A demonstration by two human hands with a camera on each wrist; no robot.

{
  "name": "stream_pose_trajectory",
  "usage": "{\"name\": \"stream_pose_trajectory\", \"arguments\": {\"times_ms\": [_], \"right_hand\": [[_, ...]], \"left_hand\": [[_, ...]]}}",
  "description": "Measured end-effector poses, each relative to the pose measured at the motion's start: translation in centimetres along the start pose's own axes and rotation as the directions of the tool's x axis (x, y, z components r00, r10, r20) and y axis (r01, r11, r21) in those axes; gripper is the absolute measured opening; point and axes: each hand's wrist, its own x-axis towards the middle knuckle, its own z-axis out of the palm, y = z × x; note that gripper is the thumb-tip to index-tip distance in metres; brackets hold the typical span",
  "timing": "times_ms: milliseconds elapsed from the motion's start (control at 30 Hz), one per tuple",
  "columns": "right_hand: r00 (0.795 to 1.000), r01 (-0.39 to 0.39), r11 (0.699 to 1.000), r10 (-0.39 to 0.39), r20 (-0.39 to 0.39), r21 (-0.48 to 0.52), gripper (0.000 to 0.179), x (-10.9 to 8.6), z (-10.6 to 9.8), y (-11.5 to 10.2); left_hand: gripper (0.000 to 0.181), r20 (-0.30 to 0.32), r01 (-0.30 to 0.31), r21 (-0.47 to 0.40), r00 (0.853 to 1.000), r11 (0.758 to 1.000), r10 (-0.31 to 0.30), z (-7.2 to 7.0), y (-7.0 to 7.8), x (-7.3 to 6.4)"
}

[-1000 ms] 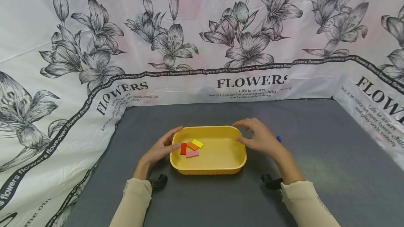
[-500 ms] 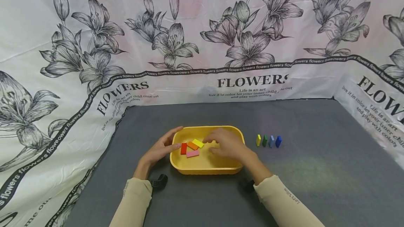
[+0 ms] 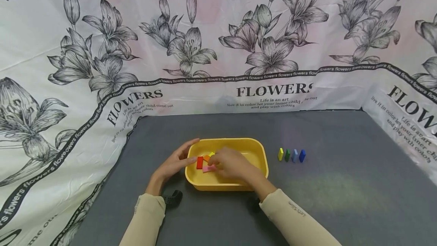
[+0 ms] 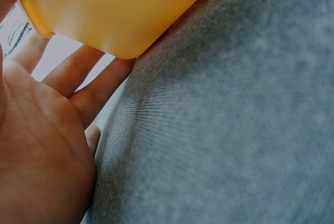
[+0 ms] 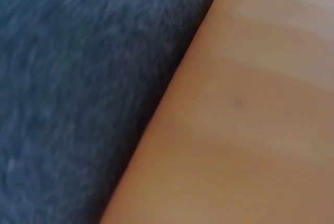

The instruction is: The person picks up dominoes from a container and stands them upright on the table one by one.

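Observation:
A yellow plastic tub [image 3: 225, 187] sits on the dark table. My left hand [image 3: 172, 164] grips its left end, the thumb over the rim and the fingers along the outer wall. In the left wrist view, the tub [image 4: 104, 15] covers the fingertips. Inside lie flat domino-like blocks: red [image 3: 200, 163], orange [image 3: 206, 158], pink [image 3: 207, 169] and yellow [image 3: 211, 154]. My right hand [image 3: 233, 162] reaches down into the tub, fingertips beside the pink and yellow blocks. It hides part of them; I cannot tell whether it pinches one.
Right of the tub, several blocks stand upright in a row: yellow [image 3: 280, 154], green [image 3: 288, 155], light blue [image 3: 295, 155] and dark blue [image 3: 302, 155]. A flower-printed curtain [image 3: 205, 98] borders the table behind. The right wrist view shows a blurred tan-orange surface [image 5: 250, 119] beside dark cloth.
My right hand has travelled left from the tub's right end down to the blocks inside, partly covering the yellow and pink ones. The upright row came into sight. My left hand stayed put.

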Motion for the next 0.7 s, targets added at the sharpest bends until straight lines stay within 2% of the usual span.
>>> {"name": "stream_pose_trajectory", "arguments": {"times_ms": [67,367,700], "right_hand": [[1.0,0.004,1.0,-0.004,-0.007,-0.013,0.003,0.3,0.2,-0.1],[0.999,-0.017,0.997,0.015,-0.033,-0.072,0.016,1.1,1.0,-0.8],[0.997,-0.069,0.99,0.072,0.015,-0.123,0.007,1.8,1.4,-1.5]], "left_hand": [[0.067,0.007,-0.004,-0.005,1.0,1.0,0.004,0.0,0.2,0.0],[0.067,0.025,-0.005,-0.019,1.0,1.0,0.006,0.1,0.4,-0.1],[0.065,0.033,-0.019,-0.023,0.999,1.0,0.02,-0.1,0.3,0.1]]}}
